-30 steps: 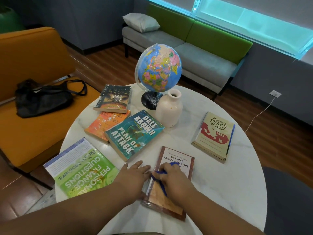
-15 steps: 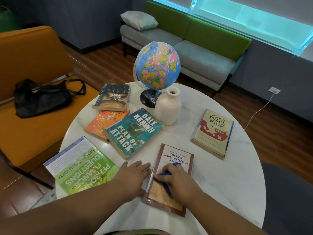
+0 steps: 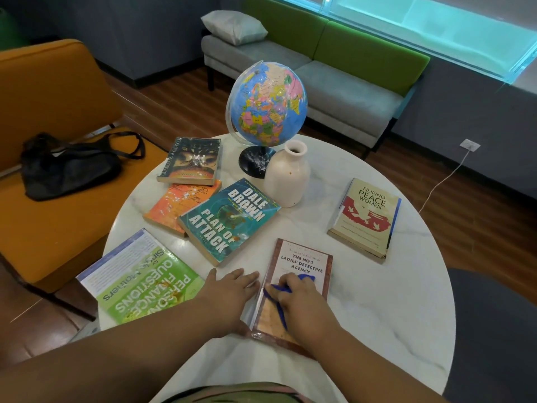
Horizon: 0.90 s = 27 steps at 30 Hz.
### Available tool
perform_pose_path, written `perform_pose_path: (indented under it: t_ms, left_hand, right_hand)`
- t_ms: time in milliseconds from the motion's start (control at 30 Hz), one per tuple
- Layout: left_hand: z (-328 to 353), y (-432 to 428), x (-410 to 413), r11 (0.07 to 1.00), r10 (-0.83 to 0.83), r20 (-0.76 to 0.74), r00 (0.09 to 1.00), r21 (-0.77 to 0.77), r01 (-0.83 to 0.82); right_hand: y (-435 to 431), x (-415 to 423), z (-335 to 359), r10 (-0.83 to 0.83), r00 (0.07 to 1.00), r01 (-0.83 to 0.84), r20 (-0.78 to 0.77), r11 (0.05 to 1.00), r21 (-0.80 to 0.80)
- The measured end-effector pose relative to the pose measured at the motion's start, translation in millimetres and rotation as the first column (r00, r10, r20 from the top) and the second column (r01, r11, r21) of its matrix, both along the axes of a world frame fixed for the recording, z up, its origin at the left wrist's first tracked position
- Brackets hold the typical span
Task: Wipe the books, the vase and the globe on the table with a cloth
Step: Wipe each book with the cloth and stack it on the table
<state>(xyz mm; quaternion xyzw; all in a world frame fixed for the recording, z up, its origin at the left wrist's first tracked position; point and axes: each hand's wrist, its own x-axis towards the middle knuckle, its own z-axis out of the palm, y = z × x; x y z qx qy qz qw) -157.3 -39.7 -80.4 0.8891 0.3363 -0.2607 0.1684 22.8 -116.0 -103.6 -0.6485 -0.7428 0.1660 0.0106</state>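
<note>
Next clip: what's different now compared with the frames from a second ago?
The right hand, holding the blue cloth, slid a little toward the person down the No. 1 Ladies' Detective Agency book, uncovering the word AGENCY. Nothing taken or let go. The left hand stays flat beside that book; the vase, globe and other books did not move.

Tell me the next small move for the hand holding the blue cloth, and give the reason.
Probably slide the right hand with the blue cloth up the cover of the Ladies' Detective Agency book toward its title. The cloth sits mid-cover, the title end lies uncovered above it, and the left hand rests flat at the book's left edge, seemingly bracing it.
</note>
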Motion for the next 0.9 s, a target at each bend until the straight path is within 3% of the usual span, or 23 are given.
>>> perform_pose_path:
  t_ms: [167, 333, 500, 567, 733, 900]
  left_hand:
    - [-2.1, -0.9, -0.3, 1.000, 0.002, 0.001, 1.000, 0.009, -0.002]
    - [-1.4, -0.8, 0.9, 1.000, 0.002, -0.011, 1.000, 0.012, -0.002]
    - [-1.8, 0.0, 0.8, 1.000, 0.001, -0.035, 0.999, 0.015, 0.000]
    - [-1.8, 0.2, 0.4, 1.000, 0.001, -0.037, 0.999, 0.014, -0.001]
    - [0.0, -0.1, 0.6, 1.000, -0.011, -0.047, 0.999, 0.025, 0.012]
    - [1.6, -1.1, 0.5, 0.999, -0.015, -0.048, 0.999, 0.031, 0.016]
  right_hand:
    - [-25.8, -3.6, -4.3, 0.248, 0.968, -0.249, -0.043, 0.968, -0.012]
    - [-9.0, -0.4, 0.0, 0.036, 0.999, -0.035, -0.033, 0.999, 0.028]
    - [-32.3, -4.5, -1.3, 0.327, 0.942, -0.327, -0.078, 0.945, 0.009]
    - [-33.9, 10.7, -2.2, 0.360, 0.930, -0.359, -0.072, 0.933, 0.027]
    - [-25.7, 19.0, -6.2, 0.074, 0.996, -0.068, -0.055, 0.993, 0.099]
    - [-55.0, 10.5, -9.3, 0.321, 0.945, -0.315, -0.067, 0.945, 0.084]
